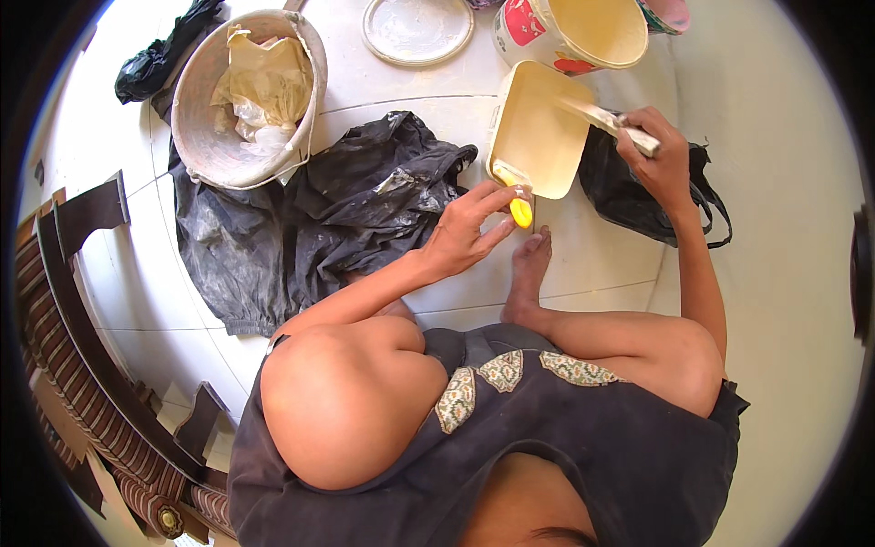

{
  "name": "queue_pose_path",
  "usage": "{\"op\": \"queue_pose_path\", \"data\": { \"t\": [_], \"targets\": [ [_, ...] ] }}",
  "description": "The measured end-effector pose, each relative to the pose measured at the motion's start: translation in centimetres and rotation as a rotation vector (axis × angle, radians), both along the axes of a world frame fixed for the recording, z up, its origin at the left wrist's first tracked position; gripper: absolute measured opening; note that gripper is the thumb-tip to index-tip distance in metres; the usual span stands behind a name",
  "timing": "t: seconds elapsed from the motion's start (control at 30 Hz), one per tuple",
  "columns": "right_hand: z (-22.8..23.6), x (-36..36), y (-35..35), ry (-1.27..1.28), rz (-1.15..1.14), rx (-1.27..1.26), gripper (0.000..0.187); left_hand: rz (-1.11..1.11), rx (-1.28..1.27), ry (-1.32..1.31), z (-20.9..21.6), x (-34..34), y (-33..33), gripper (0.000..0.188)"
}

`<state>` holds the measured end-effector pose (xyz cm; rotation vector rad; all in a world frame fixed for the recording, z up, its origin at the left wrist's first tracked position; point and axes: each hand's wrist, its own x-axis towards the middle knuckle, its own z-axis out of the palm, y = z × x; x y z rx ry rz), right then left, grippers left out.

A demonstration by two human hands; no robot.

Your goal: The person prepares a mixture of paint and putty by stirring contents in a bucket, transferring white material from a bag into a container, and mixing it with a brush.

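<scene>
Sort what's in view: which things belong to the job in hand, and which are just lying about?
Apparently in use:
cream tray
yellow-handled tool, in the left hand
pale-handled tool, in the right hand
probably the cream-lined tub

Seemingly lying about:
round lid
grey bucket with crumpled plastic
stained black cloth
black bag

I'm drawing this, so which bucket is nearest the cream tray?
The white bucket with red patches, beyond the tray; the grey bucket stands far left, the pink bucket farther right.

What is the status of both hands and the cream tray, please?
Left hand grips yellow-handled tool at near edge of cream tray. Right hand holds smeared tool over it. Black bag lies close, tray's right.
</scene>
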<state>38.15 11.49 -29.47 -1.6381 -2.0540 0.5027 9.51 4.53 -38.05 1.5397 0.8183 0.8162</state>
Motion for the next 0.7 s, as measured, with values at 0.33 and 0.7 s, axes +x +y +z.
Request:
{"op": "queue_pose_path", "data": {
  "t": [0.33,0.7],
  "targets": [
    [1.0,-0.4,-1.2,0.098,-0.133,-0.272,0.012,0.004,0.008,0.023,0.1,0.0,0.3,0.039],
    [-1.5,5.5,0.8,0.193,-0.428,-0.514,0.034,-0.006,0.0,0.03,-1.5,-0.3,-0.3,0.042]
  ]
}}
